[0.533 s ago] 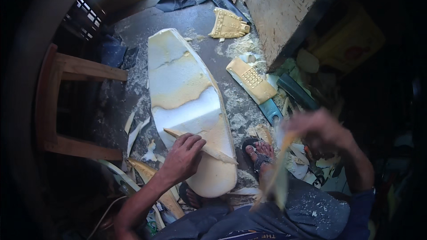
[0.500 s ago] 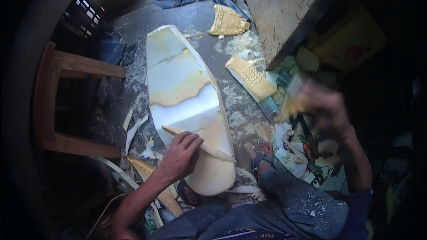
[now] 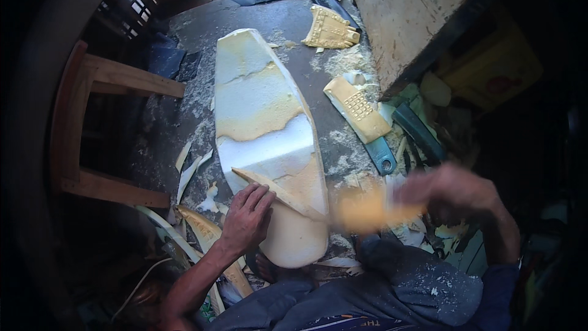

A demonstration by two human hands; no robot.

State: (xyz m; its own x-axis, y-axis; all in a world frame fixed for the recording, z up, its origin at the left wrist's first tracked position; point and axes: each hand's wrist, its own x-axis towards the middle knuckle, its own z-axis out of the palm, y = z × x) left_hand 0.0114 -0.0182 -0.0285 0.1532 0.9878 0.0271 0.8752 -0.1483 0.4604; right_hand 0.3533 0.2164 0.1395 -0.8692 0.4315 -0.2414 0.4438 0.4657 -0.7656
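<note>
Lower now than half a second ago, the person's right hand has swung down, and the yellow thing at its fingers streaks toward the board's edge, while the left hand stays put. Take the long pale foam board as the clock, its far end at twelve: it lies flat on the floor, mid-room, its rounded near end just beside the person's feet at six, presumably to keep it within easy reach. From where I stand, the left hand is between six and seven, its fingers together and bent over a pale strip that slants across the board's near half. That looks like steadying; the thumb is hidden, so I can't tell whether the strip is pinched. Between three and four o'clock, the right hand seems to carry the yellow thing, but it's too blurred to tell how the fingers close. Past two, a studded block overlaps a blue-green strip; at one lies a fan-shaped studded pad. Both sit off the board, perhaps to leave it free. A wooden stool stands between nine and ten.
</note>
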